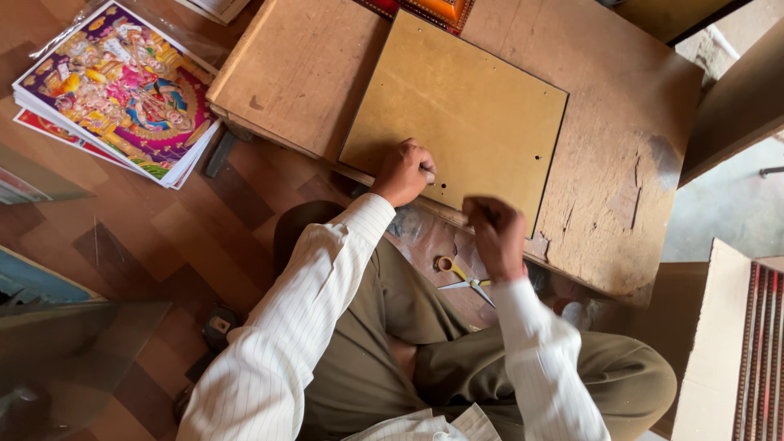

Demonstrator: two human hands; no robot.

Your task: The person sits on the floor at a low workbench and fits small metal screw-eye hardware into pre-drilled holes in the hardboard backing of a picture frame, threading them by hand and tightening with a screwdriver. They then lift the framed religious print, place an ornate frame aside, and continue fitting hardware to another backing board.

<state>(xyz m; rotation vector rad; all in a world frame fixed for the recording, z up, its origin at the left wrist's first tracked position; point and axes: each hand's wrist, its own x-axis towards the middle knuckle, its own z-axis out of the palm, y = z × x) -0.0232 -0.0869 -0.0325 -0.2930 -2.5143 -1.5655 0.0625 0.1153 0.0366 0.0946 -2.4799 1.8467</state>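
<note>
Striped sleeves nearest, left hand [404, 171] fisted on brown backing board [465, 106], right hand [496, 237] curled closed at its near edge, contents hidden, board's long axis running diagonally across wooden surface [621, 163], scissors [465, 279] below.

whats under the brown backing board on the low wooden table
The backing board lies flat on the wooden table, with an orange frame poking out past its far edge. The left hand rests on its near edge. Anything directly beneath it is covered.

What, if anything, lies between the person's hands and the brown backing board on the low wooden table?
Nothing visible. The left hand rests directly on the backing board near its lower edge, and the right hand is at that edge too. The scissors lie below on the floor, out of the way.
</note>
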